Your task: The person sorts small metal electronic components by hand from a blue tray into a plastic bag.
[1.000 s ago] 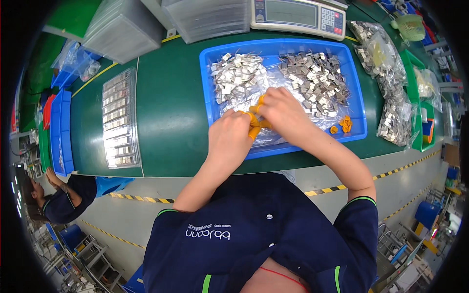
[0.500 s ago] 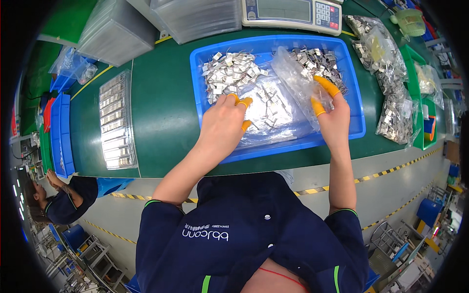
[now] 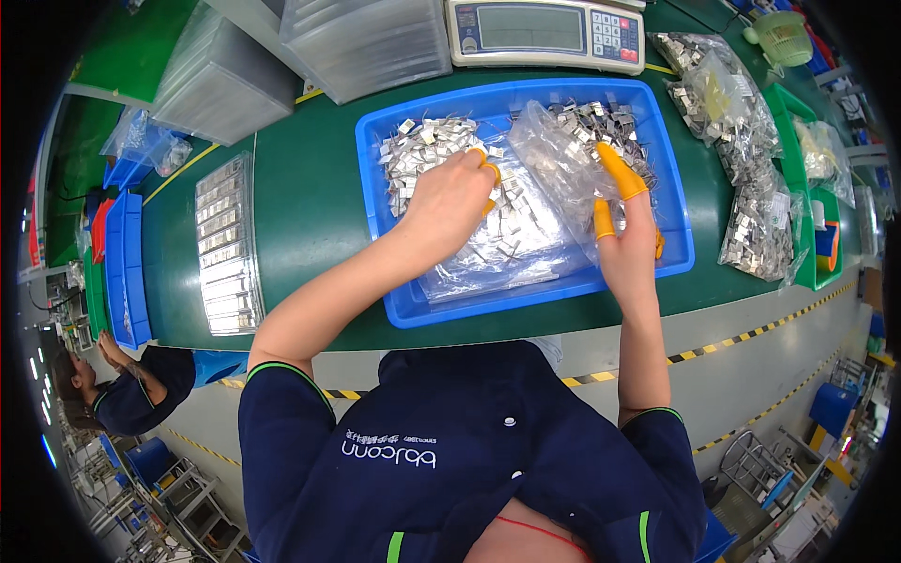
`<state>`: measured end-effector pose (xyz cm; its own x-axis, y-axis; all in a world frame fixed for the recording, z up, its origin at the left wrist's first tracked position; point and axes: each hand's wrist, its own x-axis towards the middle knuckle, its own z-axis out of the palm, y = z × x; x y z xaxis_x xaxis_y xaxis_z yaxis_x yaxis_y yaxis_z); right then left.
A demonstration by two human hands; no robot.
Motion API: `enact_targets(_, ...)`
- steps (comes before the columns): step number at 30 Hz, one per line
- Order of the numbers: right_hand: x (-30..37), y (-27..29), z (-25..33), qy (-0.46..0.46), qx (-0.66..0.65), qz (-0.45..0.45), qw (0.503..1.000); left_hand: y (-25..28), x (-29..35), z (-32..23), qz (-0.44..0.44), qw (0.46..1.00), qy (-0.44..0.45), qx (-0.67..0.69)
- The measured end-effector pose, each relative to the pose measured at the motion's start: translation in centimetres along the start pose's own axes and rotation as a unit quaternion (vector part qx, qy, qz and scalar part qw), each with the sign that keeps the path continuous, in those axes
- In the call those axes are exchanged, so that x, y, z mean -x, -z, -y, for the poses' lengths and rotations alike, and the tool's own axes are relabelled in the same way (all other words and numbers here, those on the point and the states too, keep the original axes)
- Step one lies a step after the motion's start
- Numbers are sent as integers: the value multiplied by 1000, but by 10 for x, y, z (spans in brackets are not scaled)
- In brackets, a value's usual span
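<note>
A blue tray (image 3: pixel 364 169) holds small silver metal parts with thin leads. A pale heap of these parts (image 3: pixel 413 155) lies at the tray's left, a darker heap (image 3: pixel 633 131) at the back right. Between them, loose parts are scattered over a flat clear bag (image 3: pixel 554 239). My left hand (image 3: pixel 450 202), with yellow finger cots, bends over the pale heap's edge, index finger and thumb apart; its other fingertips are hidden. Beside a crumpled clear bag (image 3: pixel 554 155), my right hand (image 3: pixel 631 225) has index finger and thumb spread wide, the thumb against the plastic.
A scale (image 3: pixel 526 33) stands behind the tray, beside stacked clear plastic trays (image 3: pixel 366 47). To the left lies a clear tray of parts in rows (image 3: pixel 225 244). Filled bags (image 3: pixel 751 225) and a green bin (image 3: pixel 793 174) are at the right. A co-worker (image 3: pixel 141 389) is at far left.
My left hand has moved up and right over the pale heap's edge. My right hand has shifted slightly lower, its index finger still stretched out. The view has shifted a little.
</note>
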<state>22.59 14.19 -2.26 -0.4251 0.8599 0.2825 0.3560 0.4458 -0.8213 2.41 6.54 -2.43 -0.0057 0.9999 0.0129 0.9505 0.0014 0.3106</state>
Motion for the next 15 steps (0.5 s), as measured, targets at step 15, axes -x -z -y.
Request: enact_targets(15, 1, -43, 38, 245, 391, 171, 870, 17, 33, 4, -33, 999, 23, 24)
